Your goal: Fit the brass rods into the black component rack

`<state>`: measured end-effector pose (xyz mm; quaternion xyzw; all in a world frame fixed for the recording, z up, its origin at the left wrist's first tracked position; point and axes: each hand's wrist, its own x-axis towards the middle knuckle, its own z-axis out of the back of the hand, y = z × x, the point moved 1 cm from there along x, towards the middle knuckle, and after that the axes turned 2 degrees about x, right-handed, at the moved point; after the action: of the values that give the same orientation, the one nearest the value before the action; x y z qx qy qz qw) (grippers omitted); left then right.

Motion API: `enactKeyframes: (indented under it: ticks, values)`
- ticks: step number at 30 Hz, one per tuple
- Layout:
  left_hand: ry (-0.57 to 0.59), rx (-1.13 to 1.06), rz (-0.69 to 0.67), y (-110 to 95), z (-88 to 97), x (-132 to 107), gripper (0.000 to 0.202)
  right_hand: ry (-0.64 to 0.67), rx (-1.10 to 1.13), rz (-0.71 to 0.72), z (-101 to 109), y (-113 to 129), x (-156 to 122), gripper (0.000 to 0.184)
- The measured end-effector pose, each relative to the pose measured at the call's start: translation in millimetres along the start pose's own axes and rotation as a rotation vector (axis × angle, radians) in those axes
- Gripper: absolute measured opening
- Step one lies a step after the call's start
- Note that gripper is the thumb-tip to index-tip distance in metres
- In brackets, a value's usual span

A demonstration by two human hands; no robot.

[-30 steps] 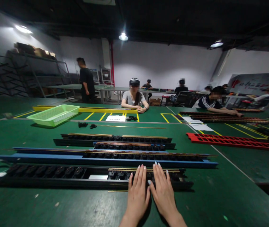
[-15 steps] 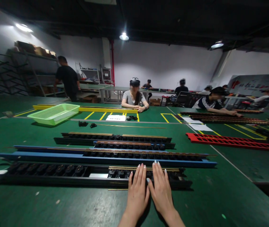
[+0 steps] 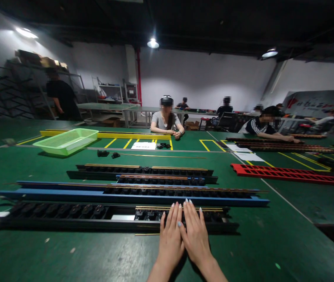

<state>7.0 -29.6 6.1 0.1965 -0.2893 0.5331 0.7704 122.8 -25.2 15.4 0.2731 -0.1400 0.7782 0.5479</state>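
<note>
My left hand [image 3: 170, 237] and my right hand [image 3: 195, 231] lie flat side by side, fingers stretched out, on the near black rail [image 3: 67, 219] with its row of black clips. Their fingertips rest on thin brass rods [image 3: 211, 208] along the rail's right half. Neither hand holds anything. Behind it lies a long blue rail [image 3: 52, 194], then two more black rails [image 3: 143, 170] with brass rods.
A green plastic basket [image 3: 67, 141] and a yellow rail [image 3: 131, 136] sit at the far left. A red rail [image 3: 287, 175] lies to the right. A seated person [image 3: 167, 119] faces me across the table; others work further right. A person [image 3: 58, 98] stands by the shelves at left.
My right hand has slid slightly left, close against my left hand. The standing person at the back has walked left towards the shelves.
</note>
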Motion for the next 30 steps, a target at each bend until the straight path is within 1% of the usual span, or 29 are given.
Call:
enactKeyframes:
  ticks: [7, 12, 17, 25, 30]
  values:
    - [0.009, 0.002, -0.004, -0.4, -0.1, -0.1, 0.067, -0.008, 0.001, -0.009, -4.0, 0.4, -0.9, 0.062]
    - [0.004, -0.004, -0.006, -1.4, -0.3, -0.3, 0.068, 0.034, 0.014, -0.046, -3.7, 0.9, -1.4, 0.06]
    - [-0.015, -0.003, 0.023, -3.8, 0.1, -0.3, 0.068, 0.078, 0.018, -0.055, -3.0, 0.1, -2.2, 0.057]
    - [-0.026, -0.006, 0.008, -0.4, 5.9, 2.1, 0.065, 0.106, 0.051, -0.081, -0.4, 0.8, -1.6, 0.057]
    - [-0.026, 0.002, -0.01, 0.5, 14.0, 5.0, 0.062, 0.117, 0.067, -0.093, -1.9, 1.2, -2.3, 0.058]
